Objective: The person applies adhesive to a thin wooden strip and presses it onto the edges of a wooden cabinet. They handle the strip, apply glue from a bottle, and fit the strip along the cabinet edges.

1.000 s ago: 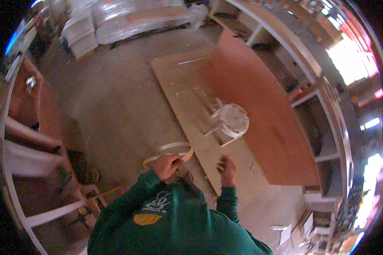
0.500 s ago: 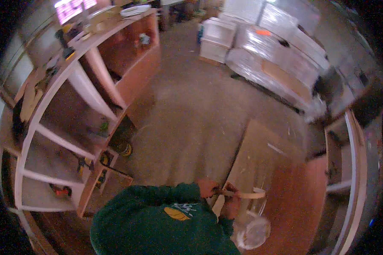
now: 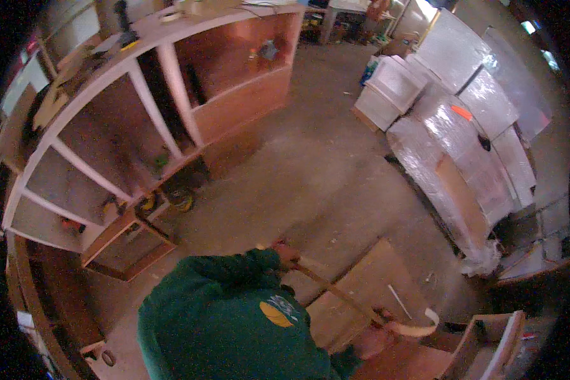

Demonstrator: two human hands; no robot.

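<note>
A thin, wood-coloured strip of edge banding [image 3: 329,286] runs straight between my hands. My left hand [image 3: 286,252] is closed round one end of it. Farther right, my right hand [image 3: 375,339] grips the same strip, and its loose pale end curls up past the fingers. Beneath the strip lies a brown flat panel [image 3: 367,272], with a reddish board [image 3: 402,361] beside it at the lower right. Fine detail of the fingers is lost in the dim, grainy picture.
A long open-fronted cabinet frame [image 3: 164,82] stands on the left, with a drill [image 3: 125,25] on top. By its base sits a small wooden frame [image 3: 128,250]. Plastic-wrapped boxes [image 3: 449,139] are stacked at the right. Another cabinet part [image 3: 487,345] stands at the lower right.
My hands have moved apart, and the strip now stretches between them. The whole view has turned, shifting the cabinet and wrapped stack. A whitish round bundle near my right hand has gone from view.
</note>
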